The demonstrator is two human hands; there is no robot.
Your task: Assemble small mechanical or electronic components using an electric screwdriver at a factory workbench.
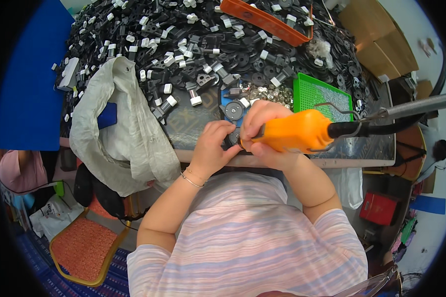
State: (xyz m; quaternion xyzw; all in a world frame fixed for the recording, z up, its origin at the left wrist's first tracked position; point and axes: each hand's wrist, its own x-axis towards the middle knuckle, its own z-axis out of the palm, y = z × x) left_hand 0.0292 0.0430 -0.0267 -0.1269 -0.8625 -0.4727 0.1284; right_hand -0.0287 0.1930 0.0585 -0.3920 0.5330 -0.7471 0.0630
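My right hand (pixel 262 129) grips an orange power screwdriver (pixel 297 131) that hangs from a cable and spring (pixel 416 105) on the right. Its tip points left at a small black round part (pixel 234 136), which my left hand (pixel 214 147) pinches at the table's near edge. Another black round part with a grey centre (pixel 233 111) lies just beyond my fingers. A small heap of silver screws (pixel 267 94) sits behind my right hand.
A large pile of black and white plastic parts (pixel 193 44) covers the table. A green tray (pixel 322 95), an orange tray (pixel 265 21), a white woven sack (pixel 129 128), cardboard boxes (pixel 381 39) and an orange stool cushion (pixel 82 242) surround me.
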